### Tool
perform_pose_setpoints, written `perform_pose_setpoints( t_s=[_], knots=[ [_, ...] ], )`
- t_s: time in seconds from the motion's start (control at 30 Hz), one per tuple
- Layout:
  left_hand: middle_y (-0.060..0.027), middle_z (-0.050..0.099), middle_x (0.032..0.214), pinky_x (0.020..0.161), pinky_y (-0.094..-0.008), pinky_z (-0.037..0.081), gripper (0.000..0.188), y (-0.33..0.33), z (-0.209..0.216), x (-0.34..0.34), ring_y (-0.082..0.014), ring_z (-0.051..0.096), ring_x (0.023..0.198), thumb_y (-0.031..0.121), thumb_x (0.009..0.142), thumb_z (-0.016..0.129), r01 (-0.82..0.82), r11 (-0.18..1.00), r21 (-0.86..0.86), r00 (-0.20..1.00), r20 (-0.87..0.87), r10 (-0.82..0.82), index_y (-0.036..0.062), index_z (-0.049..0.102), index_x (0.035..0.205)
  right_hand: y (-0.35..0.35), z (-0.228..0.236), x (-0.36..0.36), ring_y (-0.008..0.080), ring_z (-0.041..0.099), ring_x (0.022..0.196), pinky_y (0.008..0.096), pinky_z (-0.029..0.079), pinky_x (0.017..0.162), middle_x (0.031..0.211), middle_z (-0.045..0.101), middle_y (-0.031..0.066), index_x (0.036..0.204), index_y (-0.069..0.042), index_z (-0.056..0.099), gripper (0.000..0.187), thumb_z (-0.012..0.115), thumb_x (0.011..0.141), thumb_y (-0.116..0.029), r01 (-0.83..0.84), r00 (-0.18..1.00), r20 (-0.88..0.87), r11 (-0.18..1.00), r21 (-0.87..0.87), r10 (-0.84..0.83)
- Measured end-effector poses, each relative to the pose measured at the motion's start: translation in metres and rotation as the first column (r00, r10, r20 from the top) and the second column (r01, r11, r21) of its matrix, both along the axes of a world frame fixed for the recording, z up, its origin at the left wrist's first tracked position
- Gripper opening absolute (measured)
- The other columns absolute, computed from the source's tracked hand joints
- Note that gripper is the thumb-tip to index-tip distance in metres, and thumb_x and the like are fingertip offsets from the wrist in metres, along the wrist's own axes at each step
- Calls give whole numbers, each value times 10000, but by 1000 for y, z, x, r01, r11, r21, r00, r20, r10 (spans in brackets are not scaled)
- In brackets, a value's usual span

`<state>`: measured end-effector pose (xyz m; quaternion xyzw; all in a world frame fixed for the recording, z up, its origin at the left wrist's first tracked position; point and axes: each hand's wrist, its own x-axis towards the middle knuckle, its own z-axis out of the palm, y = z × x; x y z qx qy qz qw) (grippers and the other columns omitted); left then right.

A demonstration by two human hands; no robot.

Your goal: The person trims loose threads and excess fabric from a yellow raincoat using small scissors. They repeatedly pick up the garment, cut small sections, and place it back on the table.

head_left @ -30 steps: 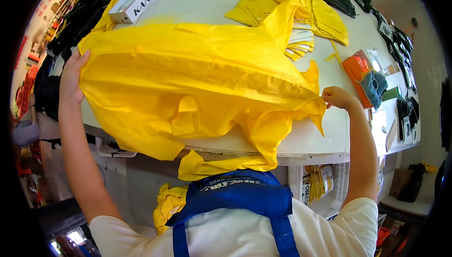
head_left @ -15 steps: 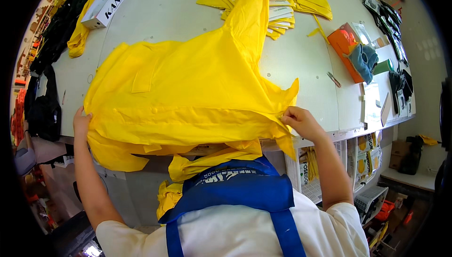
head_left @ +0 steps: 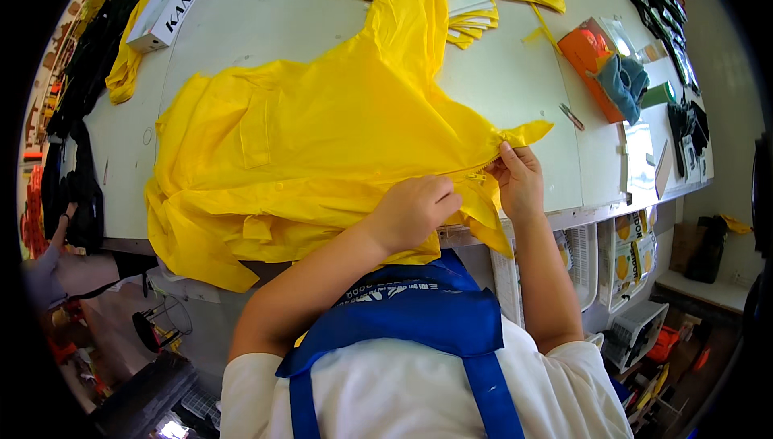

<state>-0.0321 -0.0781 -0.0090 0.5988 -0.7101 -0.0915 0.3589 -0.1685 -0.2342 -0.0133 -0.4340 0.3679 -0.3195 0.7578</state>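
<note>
One white box point(head_left: 169, 6) lies at the table's point(head_left: 274, 28) far left corner. One yellow garment point(head_left: 322, 149) is spread across the table, its near edge hanging over the front. The left hand point(head_left: 415, 210) is curled, pinching the garment's right edge; the right hand point(head_left: 519, 177) pinches it just beside. One orange pouch point(head_left: 592, 53) lies farther right.

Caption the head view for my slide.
Both hands, left hand and right hand, pinch a yellow garment on a white table.

Both hands (left hand point(head_left: 415, 210), right hand point(head_left: 518, 177)) pinch the yellow garment point(head_left: 322, 133)
</note>
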Motion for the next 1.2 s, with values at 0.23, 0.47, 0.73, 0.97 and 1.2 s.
perform_pose_setpoints(
  t_s=[0.23, 0.47, 0.73, 0.97, 1.2],
  knots=[
    [-54, 576, 857, 658, -341, 491, 155, 5, 19, -3, -241, 582, 776, 90, 750, 642, -67, 988, -138, 996, 43, 74, 86, 652, 904, 25, 8, -19, 114, 595, 700, 251, 494, 668, 815, 646, 52, 909, -4, 599, 175, 590, 924, -178, -174, 904, -407, 983, -67, 132],
    [-62, 575, 844, 644, -335, 493, 159, 5, 3, -13, -239, 587, 772, 73, 734, 648, -137, 988, -68, 990, 17, 138, 110, 649, 888, 38, 2, -26, 95, 573, 682, 234, 474, 655, 741, 615, 19, 838, 4, 597, 175, 629, 888, -161, -296, 843, -513, 935, -196, 159],
    [-69, 582, 827, 637, -343, 497, 224, 3, 12, 2, -268, 591, 760, 37, 694, 649, -118, 993, 10, 982, -147, 118, 84, 639, 913, 47, -6, -33, 94, 572, 876, 213, 469, 774, 926, 597, 44, 1065, -34, 509, 193, 549, 878, -10, -220, 975, 47, 934, 282, 216],
    [-81, 597, 850, 677, -347, 501, 188, -18, 40, 10, -290, 601, 768, 140, 789, 646, 58, 848, 526, 939, -318, 132, 102, 633, 972, 50, -20, -22, 74, 577, 750, 178, 474, 697, 865, 612, 35, 954, -65, 460, 172, 561, 871, 45, -166, 982, 115, 971, 169, 148],
    [-120, 615, 806, 654, -403, 483, 149, -39, 34, -1, -309, 601, 758, 170, 834, 619, -43, 918, 394, 998, -24, 57, 95, 586, 959, 53, -19, -17, 68, 592, 737, 163, 471, 629, 845, 620, 49, 926, -76, 436, 194, 579, 876, 45, -98, 988, 133, 976, 192, 73]
  ],
)
